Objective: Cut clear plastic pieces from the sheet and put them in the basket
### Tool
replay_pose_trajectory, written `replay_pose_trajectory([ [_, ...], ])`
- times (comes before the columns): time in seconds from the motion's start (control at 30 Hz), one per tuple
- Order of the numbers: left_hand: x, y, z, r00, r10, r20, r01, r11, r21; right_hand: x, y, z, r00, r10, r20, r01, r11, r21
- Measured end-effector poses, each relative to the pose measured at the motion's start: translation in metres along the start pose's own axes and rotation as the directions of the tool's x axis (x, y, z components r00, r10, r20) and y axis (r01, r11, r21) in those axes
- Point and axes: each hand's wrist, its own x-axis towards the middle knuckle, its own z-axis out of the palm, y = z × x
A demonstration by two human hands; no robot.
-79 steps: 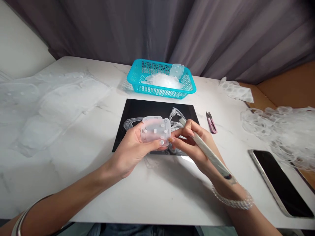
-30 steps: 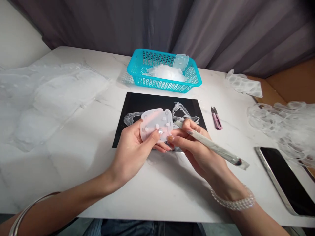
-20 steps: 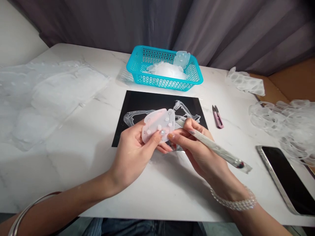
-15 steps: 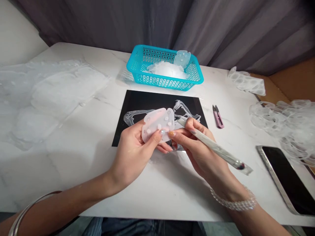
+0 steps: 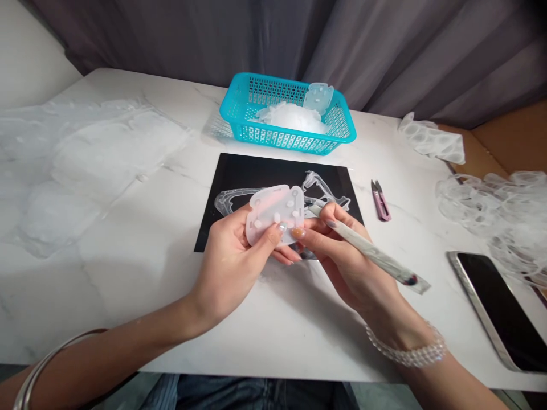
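Both hands [image 5: 231, 262] steady; pc [image 5: 276, 213] tilted slightly, prob.

**Marble tabletop before grey curtains**

A white, grey-veined tabletop [image 5: 128, 273] fills most of the view, glossy under soft, even light. Behind it hangs a grey curtain [image 5: 299, 40] in long folds. A pale wall [image 5: 25, 45] stands at the far left. At the right edge sits a brown cardboard surface [image 5: 513, 136].
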Motion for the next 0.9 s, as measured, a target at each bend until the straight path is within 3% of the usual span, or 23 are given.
replay_pose_trajectory([
  [0.4, -0.004, 0.001, 0.000, 0.998, 0.057, 0.004, -0.057, 0.997, 0.056, 0.001, 0.006, -0.005, 0.993, -0.102, 0.053, 0.107, 0.991, -0.085],
  [0.57, 0.004, 0.004, -0.003, 1.000, 0.000, 0.028, 0.002, 0.996, -0.086, -0.001, -0.003, -0.007, 0.994, -0.064, 0.086, 0.076, 0.987, -0.143],
  [0.67, 0.010, 0.002, -0.007, 0.993, -0.075, 0.097, 0.094, 0.974, -0.207, -0.002, -0.007, -0.009, 0.984, -0.158, 0.088, 0.173, 0.961, -0.215],
  [0.73, 0.014, 0.002, -0.009, 0.976, -0.146, 0.160, 0.185, 0.945, -0.271, -0.004, -0.008, -0.010, 0.945, -0.325, 0.045, 0.320, 0.883, -0.345],
  [0.8, 0.016, 0.002, -0.010, 0.953, -0.200, 0.228, 0.269, 0.904, -0.332, -0.006, -0.010, -0.010, 0.859, -0.511, 0.024, 0.457, 0.746, -0.484],
  [0.9, 0.017, 0.002, -0.011, 0.899, -0.274, 0.341, 0.398, 0.835, -0.381, -0.009, -0.012, -0.010, 0.750, -0.633, 0.191, 0.605, 0.541, -0.584],
])
